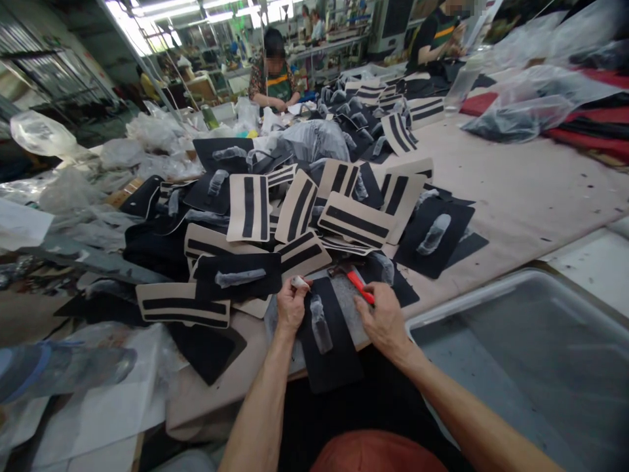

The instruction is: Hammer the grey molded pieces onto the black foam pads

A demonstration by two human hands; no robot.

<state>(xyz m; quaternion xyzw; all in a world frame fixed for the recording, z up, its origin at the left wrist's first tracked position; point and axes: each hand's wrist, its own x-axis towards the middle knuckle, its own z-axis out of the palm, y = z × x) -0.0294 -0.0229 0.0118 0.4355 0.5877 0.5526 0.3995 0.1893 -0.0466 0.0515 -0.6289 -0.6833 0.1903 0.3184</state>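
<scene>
A black panel [333,367] with a plastic-wrapped handle [321,326] lies at the table's front edge, between my hands. My left hand [291,307] pinches a small white item [299,282] by the panel's upper left corner. On the right, my right hand [382,320] has its fingers at the red grip of a hammer [360,286], whose dark head rests on the table side away from me. Beyond them is a heap of beige panels with black strips [354,219] and black panels with wrapped handles [240,276].
A grey plastic bin [521,278] stands at the right, against the table [511,190]. Clear plastic bags [118,357] and a large bottle [63,367] are at the left. A person [275,75] works across the table, another [435,39] farther right.
</scene>
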